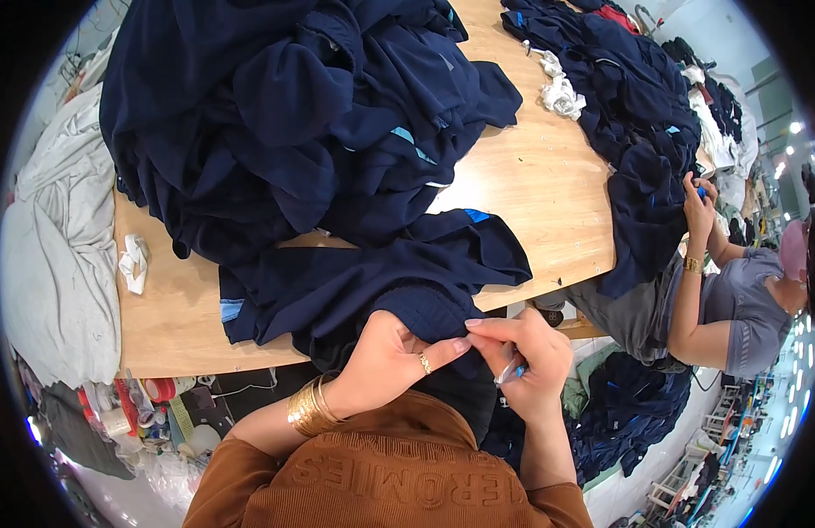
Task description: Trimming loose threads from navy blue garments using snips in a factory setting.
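A navy garment (337, 282) with light blue patches lies over the table's near edge, its gathered, ribbed band (429, 310) bunched up toward me. My left hand (397, 348) is closed on that band, the thumb pressing along its edge. Close beside it, my right hand (532, 356) pinches at the band's edge, thumb and forefinger meeting near the left thumb tip. Tucked in the curled fingers of the right hand is a small blue-and-metal tool (516, 371), mostly hidden. Whether a thread is between the fingertips is too small to tell.
A big heap of navy garments (275, 106) covers the wooden table (548, 194) ahead. Grey-white cloth (60, 255) hangs at the left, near a white scrap (133, 264). At the right, a co-worker (733, 299) handles navy clothing. More garments (632, 414) are piled low right.
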`<state>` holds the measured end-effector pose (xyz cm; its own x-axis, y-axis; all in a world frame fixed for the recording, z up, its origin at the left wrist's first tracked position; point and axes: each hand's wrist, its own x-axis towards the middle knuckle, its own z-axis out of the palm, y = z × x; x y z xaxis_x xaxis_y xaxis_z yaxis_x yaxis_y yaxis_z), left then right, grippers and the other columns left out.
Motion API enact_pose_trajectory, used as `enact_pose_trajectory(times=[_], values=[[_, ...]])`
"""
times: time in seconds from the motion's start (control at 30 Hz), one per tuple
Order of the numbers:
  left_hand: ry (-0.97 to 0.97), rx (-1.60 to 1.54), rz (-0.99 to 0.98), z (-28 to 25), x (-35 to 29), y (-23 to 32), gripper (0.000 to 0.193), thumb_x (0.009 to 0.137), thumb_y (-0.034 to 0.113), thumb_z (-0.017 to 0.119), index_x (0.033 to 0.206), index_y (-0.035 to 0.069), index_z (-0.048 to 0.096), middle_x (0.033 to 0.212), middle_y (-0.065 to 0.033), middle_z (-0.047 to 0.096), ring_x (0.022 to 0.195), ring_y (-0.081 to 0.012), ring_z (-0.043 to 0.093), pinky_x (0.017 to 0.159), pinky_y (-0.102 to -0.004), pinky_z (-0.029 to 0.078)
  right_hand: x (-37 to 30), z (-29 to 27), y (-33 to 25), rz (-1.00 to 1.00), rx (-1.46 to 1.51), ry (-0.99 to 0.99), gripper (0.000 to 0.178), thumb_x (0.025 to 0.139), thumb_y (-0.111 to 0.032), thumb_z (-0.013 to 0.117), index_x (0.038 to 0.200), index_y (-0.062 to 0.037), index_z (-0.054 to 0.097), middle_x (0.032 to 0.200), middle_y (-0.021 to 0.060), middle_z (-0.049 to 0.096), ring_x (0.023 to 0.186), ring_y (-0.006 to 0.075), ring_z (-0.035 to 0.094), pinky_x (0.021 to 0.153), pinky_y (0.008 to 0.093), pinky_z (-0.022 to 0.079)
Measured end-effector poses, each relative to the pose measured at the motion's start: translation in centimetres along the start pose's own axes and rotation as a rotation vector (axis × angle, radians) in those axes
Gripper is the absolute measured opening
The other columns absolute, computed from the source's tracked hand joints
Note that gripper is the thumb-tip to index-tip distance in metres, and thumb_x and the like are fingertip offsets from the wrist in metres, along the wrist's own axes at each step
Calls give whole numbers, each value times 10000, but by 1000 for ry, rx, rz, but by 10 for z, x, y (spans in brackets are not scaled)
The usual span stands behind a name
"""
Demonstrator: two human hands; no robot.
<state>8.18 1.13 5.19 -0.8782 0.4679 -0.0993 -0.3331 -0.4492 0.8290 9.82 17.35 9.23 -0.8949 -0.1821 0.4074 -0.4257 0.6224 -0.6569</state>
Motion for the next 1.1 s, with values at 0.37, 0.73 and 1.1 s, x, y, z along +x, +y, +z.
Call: enact_pose_trajectory(times=[0.37, 0.73, 1.1], values=[[-3, 55, -30, 3, -1, 6, 221, 804, -19, 629, 1006, -61, 551, 962, -41, 592, 885, -83, 546, 781, -219, 458, -2, -12, -8, 135, 4, -60, 70, 774, -19, 626, 822, -48, 586, 678, 11, 540, 572, 95, 470, 533, 206, 353], [4, 53, 16, 6, -6, 2, 292, 798, -11, 635, 1073, -61, 549, 1072, -80, 590, 962, -126, 562, 848, -253, 447, -7, -7, -3, 206, 57, 70, 296, 670, -48, 735, 937, -43, 608, 803, 68, 569, 747, 178, 567, 602, 243, 448], [-41, 111, -26, 5, 3, 8, 279, 915, 118, 513, 1153, -27, 511, 1036, -19, 563, 906, -91, 523, 792, -249, 451, -18, 22, 11, 63, -28, 19, 610, 602, -32, 716, 1180, -41, 519, 1044, 135, 554, 927, 280, 565, 769, 314, 471]])
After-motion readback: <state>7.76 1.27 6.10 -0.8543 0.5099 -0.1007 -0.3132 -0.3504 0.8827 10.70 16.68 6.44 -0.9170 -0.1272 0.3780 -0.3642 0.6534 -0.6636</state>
